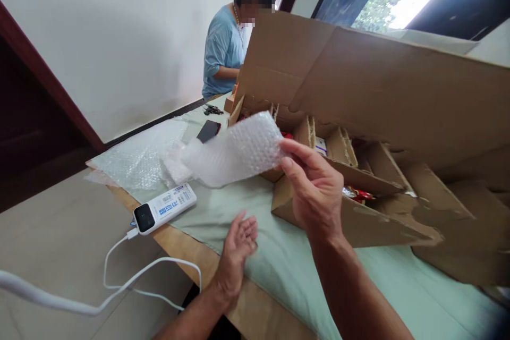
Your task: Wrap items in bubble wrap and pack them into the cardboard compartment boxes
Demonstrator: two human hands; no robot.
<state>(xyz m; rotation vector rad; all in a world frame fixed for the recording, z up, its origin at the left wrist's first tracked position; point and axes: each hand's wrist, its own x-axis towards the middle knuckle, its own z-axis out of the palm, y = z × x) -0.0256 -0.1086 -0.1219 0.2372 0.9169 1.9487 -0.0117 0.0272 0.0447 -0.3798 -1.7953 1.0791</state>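
Observation:
My right hand (313,188) pinches one end of a strip of bubble wrap (235,151) and holds it up over the table; the strip sags leftward toward a bigger sheet. Lower down, my left hand (238,247) hovers over the pale green cloth (279,255) near the table's front edge, fingers loosely curled, holding nothing. Just behind my right hand stands an open cardboard box (358,133) with cardboard dividers and red-wrapped items inside.
A white power bank (164,208) with a white cable (131,276) lies at the table's left corner. A sheet of bubble wrap (137,159), a black phone (208,130) and dark keys (212,110) lie farther back. A person in a blue top (223,53) works at the far end.

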